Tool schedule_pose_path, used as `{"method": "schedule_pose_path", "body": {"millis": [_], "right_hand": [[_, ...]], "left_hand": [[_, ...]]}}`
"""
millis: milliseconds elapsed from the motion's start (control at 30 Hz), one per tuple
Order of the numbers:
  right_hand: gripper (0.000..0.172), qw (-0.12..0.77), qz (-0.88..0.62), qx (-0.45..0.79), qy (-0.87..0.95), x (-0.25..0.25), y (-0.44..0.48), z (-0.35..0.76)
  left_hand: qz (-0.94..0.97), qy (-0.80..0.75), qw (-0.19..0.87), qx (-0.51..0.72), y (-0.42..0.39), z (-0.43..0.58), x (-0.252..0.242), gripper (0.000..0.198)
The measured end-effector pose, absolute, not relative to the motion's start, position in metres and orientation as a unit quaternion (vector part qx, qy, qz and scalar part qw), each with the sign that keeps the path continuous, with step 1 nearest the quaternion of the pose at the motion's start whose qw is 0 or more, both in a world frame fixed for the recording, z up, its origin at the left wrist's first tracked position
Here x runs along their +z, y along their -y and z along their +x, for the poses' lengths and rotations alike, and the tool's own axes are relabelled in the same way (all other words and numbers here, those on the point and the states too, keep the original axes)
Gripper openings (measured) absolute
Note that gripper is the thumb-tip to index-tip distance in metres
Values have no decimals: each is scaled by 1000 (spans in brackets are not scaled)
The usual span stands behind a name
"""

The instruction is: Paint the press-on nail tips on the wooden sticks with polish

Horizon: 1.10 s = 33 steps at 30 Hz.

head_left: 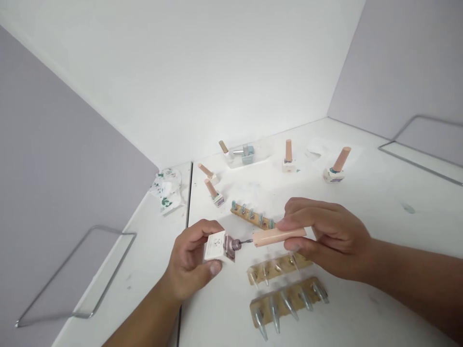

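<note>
My left hand is closed around a white nail polish bottle, tilted so its mauve neck points right. My right hand pinches the long peach brush cap. From the cap a thin dark brush stem reaches to the bottle's mouth; whether its tip is inside I cannot tell. Under and beside the hands lie three wooden strips with false nails: one with teal nails behind, a middle one with clear nails, and a front one with silvery-grey nails.
Peach-capped bottles stand at the back, one at centre right and one farther right; two tilted ones are at left. A clear tray holds more bottles. Stained tissue lies left, and metal wire frames flank the table.
</note>
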State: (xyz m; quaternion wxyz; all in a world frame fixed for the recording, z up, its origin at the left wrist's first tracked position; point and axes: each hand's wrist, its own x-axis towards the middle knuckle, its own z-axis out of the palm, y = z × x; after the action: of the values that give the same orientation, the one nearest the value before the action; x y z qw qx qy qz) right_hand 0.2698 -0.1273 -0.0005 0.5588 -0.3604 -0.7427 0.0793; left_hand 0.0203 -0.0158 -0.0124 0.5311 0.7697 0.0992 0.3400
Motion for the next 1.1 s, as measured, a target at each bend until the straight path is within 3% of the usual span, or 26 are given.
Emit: {"method": "schedule_pose_path", "body": {"millis": [167,367,567,1100], "right_hand": [[13,547,-364,88,749,-2,127,270],[7,491,-348,71,795,-4,126,266],[8,491,-335,71,801,-5,125,267],[10,469,-377,77,795,-2,124,272]], "left_hand": [[795,-73,501,334,16,23,-14,27],[851,-44,397,339,20,26,-16,30],[884,-32,303,354,24,28,-12,27],[892,-14,261,370,24,30,-12,27]]}}
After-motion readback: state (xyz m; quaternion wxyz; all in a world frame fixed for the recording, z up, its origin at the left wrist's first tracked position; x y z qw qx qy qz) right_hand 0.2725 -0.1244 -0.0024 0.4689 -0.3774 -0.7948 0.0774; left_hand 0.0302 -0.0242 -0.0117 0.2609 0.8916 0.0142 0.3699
